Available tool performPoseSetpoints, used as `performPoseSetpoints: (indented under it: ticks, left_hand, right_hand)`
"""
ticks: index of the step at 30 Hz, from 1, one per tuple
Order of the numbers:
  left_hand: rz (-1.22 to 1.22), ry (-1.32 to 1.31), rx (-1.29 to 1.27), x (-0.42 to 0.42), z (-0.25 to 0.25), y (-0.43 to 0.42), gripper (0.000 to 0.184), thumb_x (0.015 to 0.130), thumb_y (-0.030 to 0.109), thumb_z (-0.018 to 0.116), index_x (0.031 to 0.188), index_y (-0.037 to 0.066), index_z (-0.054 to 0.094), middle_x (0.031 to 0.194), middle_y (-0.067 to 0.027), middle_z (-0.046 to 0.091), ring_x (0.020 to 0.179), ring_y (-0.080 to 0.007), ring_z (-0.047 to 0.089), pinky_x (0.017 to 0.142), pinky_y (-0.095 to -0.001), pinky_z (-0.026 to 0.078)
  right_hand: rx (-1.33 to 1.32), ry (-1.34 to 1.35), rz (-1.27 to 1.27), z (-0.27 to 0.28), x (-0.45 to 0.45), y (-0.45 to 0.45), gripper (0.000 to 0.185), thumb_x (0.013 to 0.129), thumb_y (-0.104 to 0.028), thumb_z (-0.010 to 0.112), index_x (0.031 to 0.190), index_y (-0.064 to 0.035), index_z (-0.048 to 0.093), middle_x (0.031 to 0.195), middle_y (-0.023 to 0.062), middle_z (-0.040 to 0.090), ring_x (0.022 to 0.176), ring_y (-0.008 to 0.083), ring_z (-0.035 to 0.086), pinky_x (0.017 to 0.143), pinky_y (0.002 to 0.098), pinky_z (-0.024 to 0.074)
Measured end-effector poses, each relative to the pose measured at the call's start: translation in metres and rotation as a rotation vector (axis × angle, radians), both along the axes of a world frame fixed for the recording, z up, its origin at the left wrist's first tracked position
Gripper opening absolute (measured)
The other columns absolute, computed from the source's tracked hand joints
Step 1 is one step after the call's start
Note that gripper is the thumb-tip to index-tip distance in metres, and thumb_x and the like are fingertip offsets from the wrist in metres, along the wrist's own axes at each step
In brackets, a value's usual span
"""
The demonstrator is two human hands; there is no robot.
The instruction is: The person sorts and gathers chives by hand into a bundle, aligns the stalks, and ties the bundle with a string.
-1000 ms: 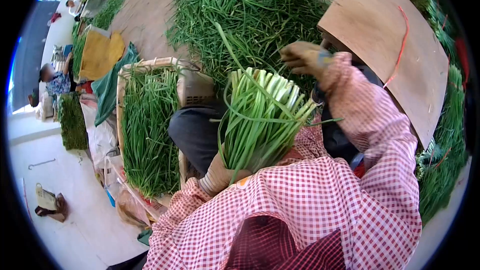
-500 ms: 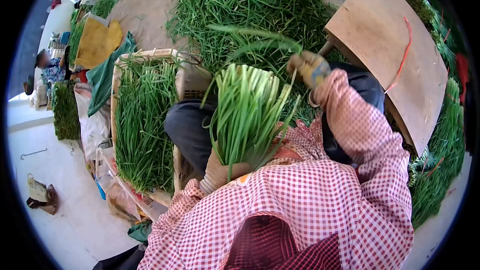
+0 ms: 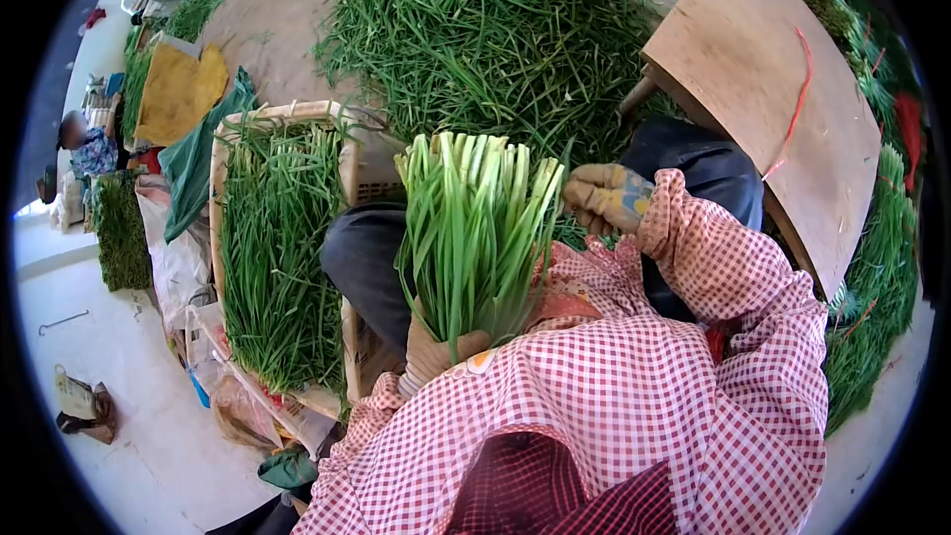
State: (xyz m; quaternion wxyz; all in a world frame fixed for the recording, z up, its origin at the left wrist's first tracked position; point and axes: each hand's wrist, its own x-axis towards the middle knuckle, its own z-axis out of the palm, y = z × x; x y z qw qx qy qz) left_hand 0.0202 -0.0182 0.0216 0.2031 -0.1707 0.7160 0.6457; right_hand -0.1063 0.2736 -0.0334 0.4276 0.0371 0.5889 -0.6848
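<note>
Your gloved left hand (image 3: 436, 353), its grip closed around the lower, leafy end, holds a bundle of long green stalks (image 3: 474, 228) upright before your torso, pale ends uppermost and between your knees (image 3: 362, 246). Your gloved right hand (image 3: 607, 198), fingers curled, is just beside the bundle's right edge; whether its grip has hold of a stalk cannot be told. At left, a basket (image 3: 287, 113) contains similar greens (image 3: 282, 248). Beyond, a loose pile (image 3: 485, 35) lies on the floor (image 3: 272, 30). At right, a red string (image 3: 806, 69) crosses a brown table (image 3: 728, 59).
</note>
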Motion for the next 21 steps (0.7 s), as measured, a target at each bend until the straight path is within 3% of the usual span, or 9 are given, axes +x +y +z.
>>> performPoseSetpoints:
  ticks: [6, 8, 10, 12, 14, 16, 17, 18, 21]
  left_hand:
    - [0.02, 0.004, 0.008, 0.014, -0.023, -0.003, 0.097, 0.058, 0.013, 0.086, 0.137, 0.001, 0.031, 0.117, -0.0128, 0.06, 0.107, -0.0249, 0.06, 0.093, -0.0376, 0.049]
    - [-0.019, 0.094, 0.004, 0.013, -0.031, -0.003, 0.103, 0.058, 0.017, 0.089, 0.139, 0.001, 0.027, 0.121, -0.0125, 0.058, 0.111, -0.0243, 0.058, 0.097, -0.0366, 0.046]
    - [-0.016, 0.064, 0.058, 0.009, -0.025, 0.001, 0.104, 0.058, 0.02, 0.09, 0.139, 0.002, 0.026, 0.126, -0.0124, 0.055, 0.117, -0.0238, 0.054, 0.101, -0.0361, 0.042]
    - [-0.027, -0.029, 0.085, -0.002, -0.007, 0.009, 0.1, 0.06, 0.02, 0.089, 0.136, 0.002, 0.028, 0.128, -0.0129, 0.053, 0.119, -0.0236, 0.053, 0.103, -0.0365, 0.041]
    - [-0.089, 0.008, 0.008, -0.006, -0.006, 0.007, 0.096, 0.061, 0.017, 0.088, 0.135, 0.002, 0.029, 0.129, -0.013, 0.052, 0.117, -0.0231, 0.054, 0.101, -0.0371, 0.043]
    - [-0.08, 0.038, 0.076, -0.003, -0.012, 0.006, 0.097, 0.061, 0.015, 0.087, 0.136, 0.002, 0.028, 0.128, -0.0126, 0.053, 0.115, -0.0234, 0.055, 0.099, -0.0373, 0.044]
    - [-0.071, 0.038, 0.075, 0.0, -0.014, 0.006, 0.097, 0.061, 0.015, 0.087, 0.136, 0.002, 0.028, 0.128, -0.0126, 0.053, 0.115, -0.0234, 0.055, 0.099, -0.0373, 0.044]
    - [-0.031, 0.031, 0.099, 0.003, -0.016, 0.006, 0.097, 0.061, 0.015, 0.087, 0.137, 0.002, 0.027, 0.128, -0.0126, 0.053, 0.116, -0.0235, 0.055, 0.099, -0.0374, 0.045]
    - [0.001, 0.028, 0.116, 0.007, -0.021, 0.005, 0.099, 0.062, 0.014, 0.087, 0.138, 0.003, 0.026, 0.128, -0.0129, 0.053, 0.117, -0.0239, 0.053, 0.1, -0.0375, 0.044]
  right_hand:
    - [0.22, 0.381, -0.616, -0.032, -0.051, 0.021, 0.021, 0.092, -0.029, 0.061, 0.089, -0.0076, 0.063, 0.063, -0.0011, 0.055, 0.049, 0.0078, 0.05, 0.044, 0.0205, 0.0394]
    - [0.422, 0.266, -0.515, 0.004, -0.067, 0.024, 0.024, 0.089, -0.03, 0.065, 0.096, -0.0075, 0.063, 0.076, 0.0019, 0.06, 0.065, 0.0074, 0.056, 0.057, 0.0219, 0.0453]
    - [0.46, 0.619, -0.019, 0.027, -0.055, 0.022, 0.028, 0.086, -0.029, 0.067, 0.1, -0.0052, 0.063, 0.084, 0.0036, 0.063, 0.076, 0.011, 0.06, 0.067, 0.0261, 0.0494]
    - [0.443, 0.485, 0.28, 0.043, -0.033, 0.015, 0.047, 0.08, -0.03, 0.072, 0.116, -0.0022, 0.057, 0.102, 0.0103, 0.064, 0.097, 0.0203, 0.06, 0.086, 0.0349, 0.0488]
    - [0.551, 0.551, 0.317, 0.033, -0.01, 0.016, 0.074, 0.076, -0.046, 0.074, 0.13, -0.0026, 0.047, 0.117, 0.018, 0.058, 0.112, 0.0292, 0.056, 0.089, 0.0388, 0.0481]
    - [0.359, 0.577, 0.28, -0.001, 0.006, 0.022, 0.084, 0.076, -0.044, 0.074, 0.14, -0.0037, 0.036, 0.127, 0.0206, 0.053, 0.123, 0.0334, 0.049, 0.095, 0.0428, 0.0451]
    - [0.198, 0.445, 0.207, 0.004, 0.011, 0.01, 0.086, 0.078, -0.043, 0.073, 0.143, -0.0043, 0.032, 0.125, 0.0209, 0.054, 0.12, 0.0324, 0.052, 0.094, 0.0413, 0.0462]
    - [0.424, 0.514, 0.405, -0.008, 0.013, 0.014, 0.079, 0.084, -0.037, 0.069, 0.146, -0.0056, 0.031, 0.125, 0.017, 0.055, 0.113, 0.0241, 0.056, 0.095, 0.0367, 0.0451]
    - [0.244, 0.278, 0.284, -0.025, 0.022, 0.016, 0.055, 0.091, -0.029, 0.062, 0.136, -0.0036, 0.044, 0.121, 0.0188, 0.057, 0.111, 0.0253, 0.058, 0.092, 0.0365, 0.0469]
